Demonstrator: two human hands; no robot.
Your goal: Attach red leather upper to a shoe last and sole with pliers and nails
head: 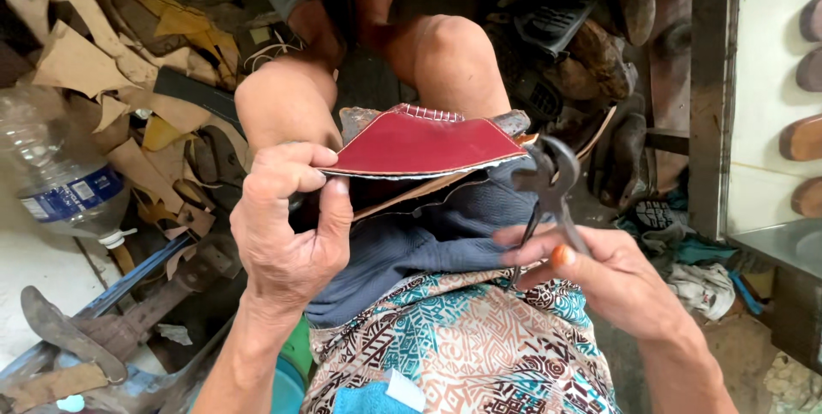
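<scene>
Seated worker, shoe upper (419,144) resting across the lap above the knees; red leather face up, white stitching along its far edge, pale lining edge toward the body. Left hand (287,226) was closed on the upper's near-left corner, thumb on top, fingers (291,161) curled over the edge; grip looked firm. Right hand (612,281) was wrapped around the handles of dark pincers (548,176); pincer head sat at the upper's right tip, jaws apparently nipped at the edge, though exact bite could not be confirmed.

Judgement on technique: pull should stay in line with the leather edge; bite kept shallow to avoid marking the red face; left hand to hold the piece flat and steady against the pull.

Position: upper lay between the two hands, touching left fingertips, well apart from right fingers, reached only through the tool. Plastic bottle (60,178) and leather scraps (94,54) lay at left.
</scene>
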